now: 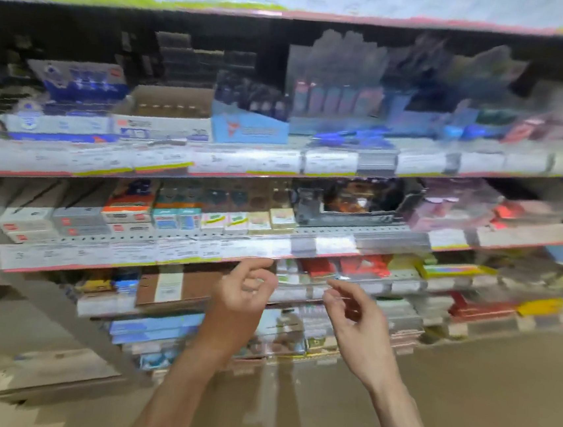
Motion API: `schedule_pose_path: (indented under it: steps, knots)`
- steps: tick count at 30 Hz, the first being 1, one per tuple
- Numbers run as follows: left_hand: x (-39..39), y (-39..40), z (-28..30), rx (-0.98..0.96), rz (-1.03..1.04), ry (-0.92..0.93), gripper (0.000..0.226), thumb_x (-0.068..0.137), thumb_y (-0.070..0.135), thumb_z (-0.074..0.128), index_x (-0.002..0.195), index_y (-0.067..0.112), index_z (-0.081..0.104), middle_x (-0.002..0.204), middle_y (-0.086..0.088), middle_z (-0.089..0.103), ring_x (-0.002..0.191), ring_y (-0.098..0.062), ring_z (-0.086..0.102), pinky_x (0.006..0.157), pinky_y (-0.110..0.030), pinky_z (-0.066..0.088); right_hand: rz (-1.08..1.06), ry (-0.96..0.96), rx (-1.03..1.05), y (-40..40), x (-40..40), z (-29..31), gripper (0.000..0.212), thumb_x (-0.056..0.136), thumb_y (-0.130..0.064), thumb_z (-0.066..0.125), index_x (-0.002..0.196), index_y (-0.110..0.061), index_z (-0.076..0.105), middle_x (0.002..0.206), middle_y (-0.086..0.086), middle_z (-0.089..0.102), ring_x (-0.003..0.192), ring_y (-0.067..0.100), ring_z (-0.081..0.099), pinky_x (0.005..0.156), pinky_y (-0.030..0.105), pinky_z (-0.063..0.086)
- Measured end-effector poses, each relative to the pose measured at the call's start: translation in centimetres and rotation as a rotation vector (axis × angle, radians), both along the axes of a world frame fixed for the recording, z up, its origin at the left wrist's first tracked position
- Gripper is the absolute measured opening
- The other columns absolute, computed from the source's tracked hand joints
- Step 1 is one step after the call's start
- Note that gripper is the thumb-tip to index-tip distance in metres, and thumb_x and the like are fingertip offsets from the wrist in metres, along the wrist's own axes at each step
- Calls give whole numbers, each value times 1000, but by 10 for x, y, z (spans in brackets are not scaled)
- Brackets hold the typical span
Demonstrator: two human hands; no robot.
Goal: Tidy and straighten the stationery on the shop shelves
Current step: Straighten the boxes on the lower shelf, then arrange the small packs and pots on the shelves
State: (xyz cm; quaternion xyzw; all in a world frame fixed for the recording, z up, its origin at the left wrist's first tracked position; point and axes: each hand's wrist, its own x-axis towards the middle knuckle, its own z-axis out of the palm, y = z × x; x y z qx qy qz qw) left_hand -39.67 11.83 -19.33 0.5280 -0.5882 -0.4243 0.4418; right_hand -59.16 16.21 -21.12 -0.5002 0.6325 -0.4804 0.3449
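The whole view is motion-blurred. Both my hands are raised in front of the stationery shelves, with nothing visible in either. My left hand (245, 290) has its fingers loosely curled, just below the price strip of the middle shelf (139, 251). My right hand (355, 311) is a little to its right, fingers bent and slightly apart, in front of the lower shelf's red and white packs (319, 268). Small boxed items (183, 219) stand in rows on the middle shelf above my left hand. Blue pens and boxes (346, 137) fill the upper shelf.
A dark display box (353, 203) stands on the middle shelf at centre right. Brown folders (177, 286) and blue packs (155, 330) sit on the lowest shelves to the left of my arms. Yellow and red packs (484, 307) lie at right. Brown floor (461, 402) spreads below.
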Motion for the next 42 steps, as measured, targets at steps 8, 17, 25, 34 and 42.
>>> schedule_pose_path:
  steps: [8, 17, 25, 34, 42]
  knots:
    - [-108, -24, 22, 2, -156, -51, 19, 94, 12, 62, 96, 31, 64, 87, 3, 72, 75, -11, 67, 69, -26, 53, -171, -22, -18, -2, -108, 9, 15, 93, -23, 67, 106, -30, 71, 89, -1, 72, 78, 6, 65, 68, 8, 47]
    - [-244, -89, 9, 55, -308, 62, 14, 93, 23, 62, 101, 33, 65, 84, 20, 71, 81, -4, 67, 76, -23, 51, -283, 129, 15, -31, -229, 25, 12, 93, -26, 68, 103, -31, 71, 88, -9, 73, 83, 3, 67, 72, 13, 49]
    - [-318, -125, 19, -4, -301, 40, 10, 95, 31, 62, 104, 33, 66, 89, 20, 72, 89, 0, 67, 84, -28, 54, -284, 180, -16, -75, -304, 25, 12, 93, -28, 67, 104, -31, 70, 97, -18, 72, 91, 3, 67, 81, 20, 52]
    - [-387, -132, 12, 38, -151, 90, 12, 93, 25, 65, 104, 29, 68, 94, 22, 71, 89, 2, 66, 81, -12, 50, -128, 164, -90, -112, -383, 27, 16, 93, -26, 67, 108, -32, 69, 98, -14, 72, 90, 6, 66, 79, 18, 51]
    - [-481, -120, 5, -62, 59, -55, 6, 87, 34, 64, 92, 34, 67, 83, 9, 71, 70, -3, 61, 65, -19, 50, 89, 237, -135, -139, -494, 36, 16, 96, -26, 64, 110, -26, 69, 104, -18, 69, 91, -1, 64, 72, 4, 45]
